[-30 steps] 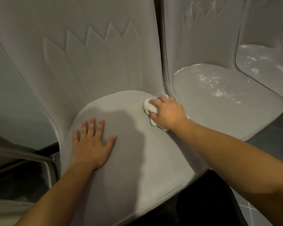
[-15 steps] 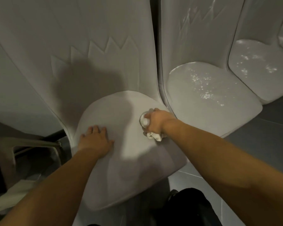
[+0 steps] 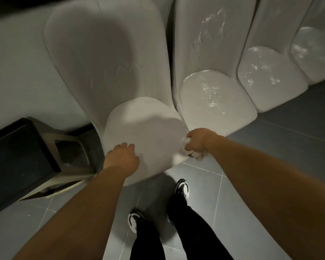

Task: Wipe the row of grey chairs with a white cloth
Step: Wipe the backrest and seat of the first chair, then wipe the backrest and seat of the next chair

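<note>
White cloth [image 3: 195, 156] clamped in curled right hand [image 3: 199, 141] fingers, at right front edge of nearest grey chair [image 3: 148, 128]. Left hand [image 3: 121, 156] resting on seat, fingers relaxed, well left of cloth. Dark box [image 3: 17, 156] left of those fingers, contents unseen.

No writing, label, brand, number or sign can be read. The grey chairs [image 3: 148, 132], the white cloth [image 3: 196, 156] at 3 o'clock of the nearest seat, the black-and-white shoes [image 3: 183, 188] at 6 o'clock and the dark box [image 3: 17, 162] at 9 o'clock show only plain surfaces.
</note>
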